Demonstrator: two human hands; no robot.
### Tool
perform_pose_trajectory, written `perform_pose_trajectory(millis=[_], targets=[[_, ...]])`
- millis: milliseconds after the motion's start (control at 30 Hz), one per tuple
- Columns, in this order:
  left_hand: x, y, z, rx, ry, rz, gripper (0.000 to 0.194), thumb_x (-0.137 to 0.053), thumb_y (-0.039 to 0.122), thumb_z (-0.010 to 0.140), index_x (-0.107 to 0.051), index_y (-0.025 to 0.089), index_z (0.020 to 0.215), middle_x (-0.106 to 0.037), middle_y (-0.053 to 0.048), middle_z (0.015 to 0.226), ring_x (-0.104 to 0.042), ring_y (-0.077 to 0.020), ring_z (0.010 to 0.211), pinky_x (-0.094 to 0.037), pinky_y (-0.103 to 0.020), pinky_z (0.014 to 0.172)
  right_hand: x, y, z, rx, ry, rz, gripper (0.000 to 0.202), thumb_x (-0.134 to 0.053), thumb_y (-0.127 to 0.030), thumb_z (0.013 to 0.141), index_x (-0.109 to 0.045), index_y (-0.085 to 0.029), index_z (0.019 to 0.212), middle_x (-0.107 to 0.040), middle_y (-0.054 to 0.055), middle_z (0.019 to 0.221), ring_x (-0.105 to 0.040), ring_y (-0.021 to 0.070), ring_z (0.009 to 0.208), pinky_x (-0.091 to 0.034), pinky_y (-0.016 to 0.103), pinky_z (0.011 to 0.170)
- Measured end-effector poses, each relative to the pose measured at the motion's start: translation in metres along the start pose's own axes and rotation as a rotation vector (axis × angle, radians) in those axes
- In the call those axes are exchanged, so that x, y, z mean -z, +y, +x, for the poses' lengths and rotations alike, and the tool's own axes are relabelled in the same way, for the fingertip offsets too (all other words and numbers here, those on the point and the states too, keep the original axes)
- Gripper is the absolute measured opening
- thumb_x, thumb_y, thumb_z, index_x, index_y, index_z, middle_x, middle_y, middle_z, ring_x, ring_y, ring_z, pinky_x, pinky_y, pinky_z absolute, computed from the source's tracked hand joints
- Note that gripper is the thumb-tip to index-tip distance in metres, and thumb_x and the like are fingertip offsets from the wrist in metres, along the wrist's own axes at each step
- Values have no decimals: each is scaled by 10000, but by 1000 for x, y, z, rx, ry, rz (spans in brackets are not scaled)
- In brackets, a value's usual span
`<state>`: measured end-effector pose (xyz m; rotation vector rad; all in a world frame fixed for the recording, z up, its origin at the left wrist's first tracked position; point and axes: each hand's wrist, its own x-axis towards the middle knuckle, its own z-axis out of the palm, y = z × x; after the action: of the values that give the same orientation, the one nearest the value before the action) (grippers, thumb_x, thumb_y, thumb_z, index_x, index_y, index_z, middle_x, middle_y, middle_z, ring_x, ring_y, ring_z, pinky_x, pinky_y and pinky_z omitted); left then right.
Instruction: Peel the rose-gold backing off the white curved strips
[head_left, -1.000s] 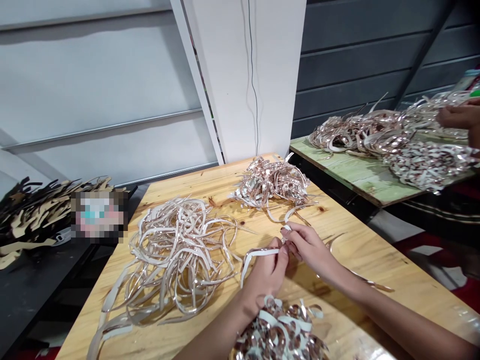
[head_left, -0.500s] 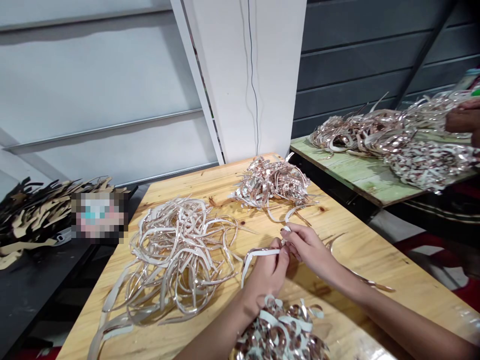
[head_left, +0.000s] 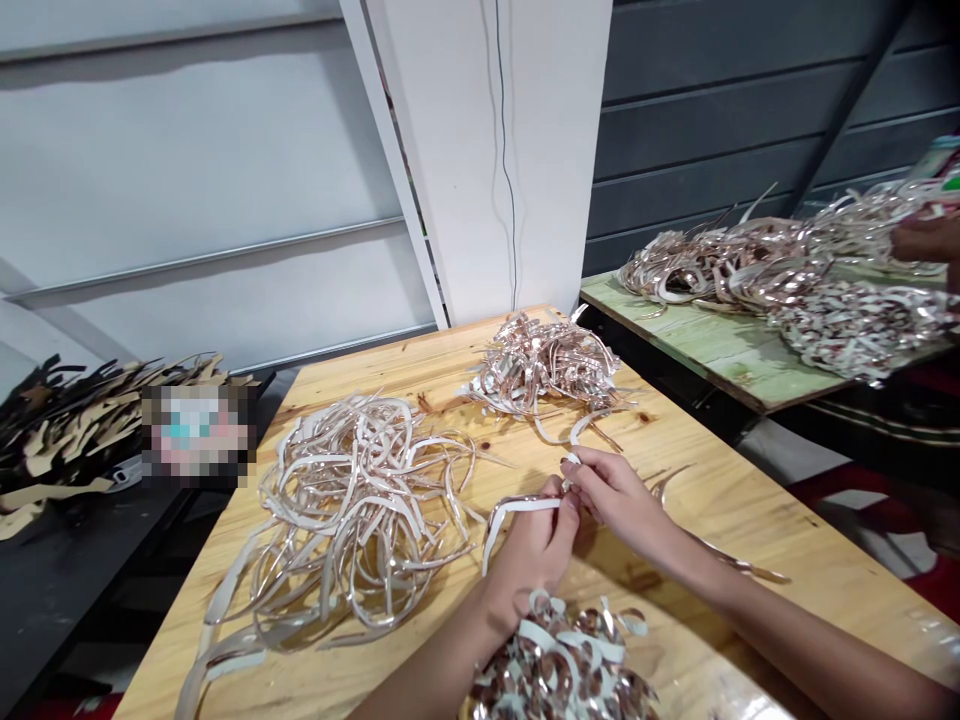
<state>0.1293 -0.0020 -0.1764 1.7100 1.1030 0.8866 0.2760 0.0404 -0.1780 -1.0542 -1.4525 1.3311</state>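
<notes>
My left hand (head_left: 541,535) is closed on a white and rose-gold strip (head_left: 517,504), which bends down over the back of the hand. My right hand (head_left: 611,492) pinches the strip material close beside the left fingertips, and a pale end shows above its thumb. The fingertips of both hands nearly touch, hiding the join between them. Under my wrists lies a heap of short curled pieces (head_left: 570,660). Left of the hands spreads a loose tangle of long strips (head_left: 360,510). A shinier bundle (head_left: 547,365) sits farther back on the wooden table (head_left: 750,520).
At the right, a green table (head_left: 727,350) carries more shiny strips (head_left: 757,260), and another person's hand (head_left: 926,238) is at the edge. Black and tan strips (head_left: 82,425) lie on a dark table (head_left: 82,560) at the left. A long thin strip (head_left: 739,565) rests right of my forearm.
The other person's hand at the right edge has shifted slightly. My own hands have hardly moved.
</notes>
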Motion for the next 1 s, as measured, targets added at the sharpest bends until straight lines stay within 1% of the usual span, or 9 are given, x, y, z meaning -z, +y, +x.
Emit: perform_pose_trajectory(millis=[167,300,433,567,700,833,1000], targets=[[1,2,0,16,-4,25,302,-302,323,1105,-567,213,1198,-685,-65,1114,-620,-197,1006,-460,-327,970,0,-3,0,1,-24,-23,298,-540,-331,936,-552,-218,661,-409,-70,514,-346,115,459,-249,247,427],[1,4,0,25,-1,41,311,-307,324,1102,-569,211,1226,-686,-75,1128,-616,-203,1007,-461,-338,981,0,0,0,-3,-43,-58,296,-517,-323,949,-584,-203,687,-522,-38,545,-370,114,464,-255,250,430],[1,4,0,35,-15,42,333,-303,349,1103,-567,203,1245,-685,-86,1142,-622,-210,1012,-473,-342,962,1,6,1,-9,-46,-68,300,-522,-313,954,-585,-199,684,-505,-41,533,-384,114,463,-276,247,442],[1,4,0,43,-21,56,335,-312,351,1098,-570,197,1244,-684,-87,1140,-626,-211,1007,-473,-344,974,1,8,1,-16,-46,-66,296,-519,-314,953,-598,-192,696,-558,-24,583,-422,117,486,-307,247,464],[2,2,1,38,-21,79,332,-313,329,1092,-576,190,1239,-681,-90,1109,-623,-214,997,-477,-348,978,0,5,0,-30,-36,-56,290,-522,-315,947,-601,-199,694,-502,-44,551,-427,124,490,-338,254,490],[1,2,1,38,-26,97,351,-301,340,1094,-586,186,1231,-677,-82,1056,-617,-207,938,-492,-347,946,-1,2,-1,-36,-35,-48,278,-527,-313,938,-625,-197,706,-517,-41,567,-448,130,506,-355,257,506],[1,4,0,50,-25,95,337,-317,322,1088,-604,186,1200,-676,-82,1062,-619,-209,954,-492,-347,951,-1,3,-1,-45,-38,-45,268,-522,-291,935,-629,-191,711,-520,-40,565,-458,129,512,-353,253,502]])
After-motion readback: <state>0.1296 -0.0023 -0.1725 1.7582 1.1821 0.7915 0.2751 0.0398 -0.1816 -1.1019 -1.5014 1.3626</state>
